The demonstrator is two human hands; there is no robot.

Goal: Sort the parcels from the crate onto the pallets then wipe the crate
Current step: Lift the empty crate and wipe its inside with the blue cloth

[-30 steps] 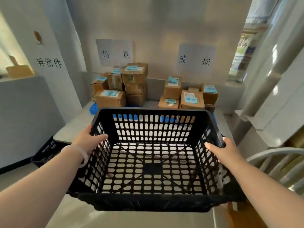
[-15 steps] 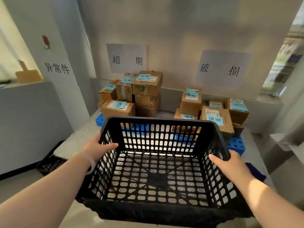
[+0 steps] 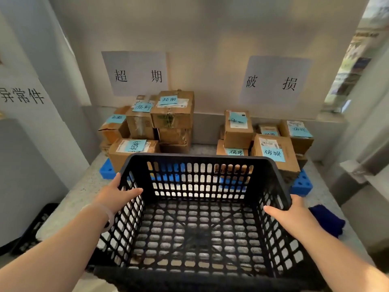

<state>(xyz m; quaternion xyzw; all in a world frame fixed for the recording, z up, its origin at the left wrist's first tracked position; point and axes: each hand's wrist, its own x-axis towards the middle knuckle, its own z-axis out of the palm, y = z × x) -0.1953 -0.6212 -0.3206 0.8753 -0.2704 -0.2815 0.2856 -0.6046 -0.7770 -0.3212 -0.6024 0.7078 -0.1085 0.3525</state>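
An empty black slotted plastic crate (image 3: 200,163) fills the lower middle of the head view. My left hand (image 3: 114,197) grips its left rim, thumb inside the wall. My right hand (image 3: 289,213) grips the right rim the same way. Behind the crate, cardboard parcels with blue notes stand in two stacks: a left stack (image 3: 147,127) on a blue pallet (image 3: 106,170) under one paper sign, and a right stack (image 3: 267,142) on a blue pallet (image 3: 300,184) under another sign. A dark blue cloth (image 3: 327,220) lies on the floor right of the crate.
A second black crate (image 3: 31,230) sits low at the left beside a grey wall. White walls close the alcove on both sides. A grey ledge (image 3: 355,169) juts out at the right. Speckled floor (image 3: 84,192) lies between the crate and the pallets.
The view has moved closer to the pallets and turned slightly right. Both hands keep their grip on the crate rims; the blue cloth has come more into view.
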